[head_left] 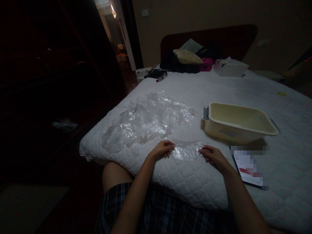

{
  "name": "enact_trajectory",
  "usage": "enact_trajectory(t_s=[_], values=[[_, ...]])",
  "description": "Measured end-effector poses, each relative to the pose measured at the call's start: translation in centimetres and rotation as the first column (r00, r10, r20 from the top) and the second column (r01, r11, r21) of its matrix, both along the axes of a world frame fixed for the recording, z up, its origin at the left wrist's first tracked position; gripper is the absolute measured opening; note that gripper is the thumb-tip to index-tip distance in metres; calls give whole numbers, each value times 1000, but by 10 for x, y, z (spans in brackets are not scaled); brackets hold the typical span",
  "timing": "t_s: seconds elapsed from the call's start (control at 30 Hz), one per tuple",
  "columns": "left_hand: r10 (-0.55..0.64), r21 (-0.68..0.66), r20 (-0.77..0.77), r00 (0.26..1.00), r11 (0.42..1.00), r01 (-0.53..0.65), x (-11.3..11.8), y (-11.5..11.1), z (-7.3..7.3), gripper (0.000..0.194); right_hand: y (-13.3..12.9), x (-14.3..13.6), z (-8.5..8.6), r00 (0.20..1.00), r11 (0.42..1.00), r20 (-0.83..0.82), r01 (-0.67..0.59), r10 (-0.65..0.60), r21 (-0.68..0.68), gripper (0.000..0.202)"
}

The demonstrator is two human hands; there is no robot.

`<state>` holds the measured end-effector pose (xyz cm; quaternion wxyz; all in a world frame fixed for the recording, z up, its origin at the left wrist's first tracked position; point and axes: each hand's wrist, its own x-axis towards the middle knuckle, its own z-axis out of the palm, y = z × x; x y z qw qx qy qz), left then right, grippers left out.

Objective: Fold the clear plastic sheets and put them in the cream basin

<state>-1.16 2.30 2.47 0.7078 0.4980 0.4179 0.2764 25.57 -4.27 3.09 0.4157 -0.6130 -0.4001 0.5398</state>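
A clear plastic bag [186, 151] is stretched flat between my two hands, just above the bed's near edge. My left hand [162, 149] pinches its left side between thumb and fingers. At its right side, my right hand [212, 156] grips the plastic in the same way. Beyond my left hand lies a crumpled, shiny heap of clear plastic bags [151, 117], spread over the left part of the bed. A cream plastic bin [234, 136] with grey side latches stands past my right hand; the part of its inside that shows holds nothing.
The white quilted bed [190, 182] lies right before my knees. A flat tablet-like item [246, 165], partly blurred out, rests right of my right hand. Farther back are a pillow [187, 57], dark and pink cloths [206, 64] and a white box [230, 68].
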Motion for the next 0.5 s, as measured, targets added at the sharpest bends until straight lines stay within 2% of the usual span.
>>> enact_trajectory(t_s=[0.23, 0.37, 0.5], values=[[4, 45, 22, 1000, 999, -5, 0, -1, -2, 40, 1, 4, -7, 1000, 1000, -9, 9, -9, 3, 38], [5, 47, 28, 1000, 999, -6, 0, 0, -4, 38, 3, 2, -5, 995, 998, -74, 62, -61, 9, 44], [15, 41, 46, 999, 999, -16, 0, -1, -5, 38, 3, -2, -4, 995, 997, -55, 82, -82, -9, 47]])
